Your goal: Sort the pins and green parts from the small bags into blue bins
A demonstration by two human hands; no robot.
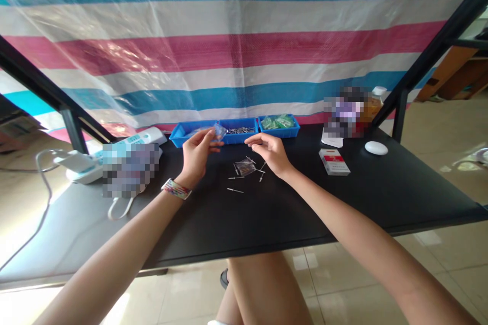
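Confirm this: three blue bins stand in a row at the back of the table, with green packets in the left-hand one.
Wrong bin: the head view shows the green packets in the right-hand bin. The rest of the statement is right.

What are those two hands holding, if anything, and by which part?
The left hand appears to pinch a clear plastic bag by an edge, though which is unclear; the right hand appears empty.
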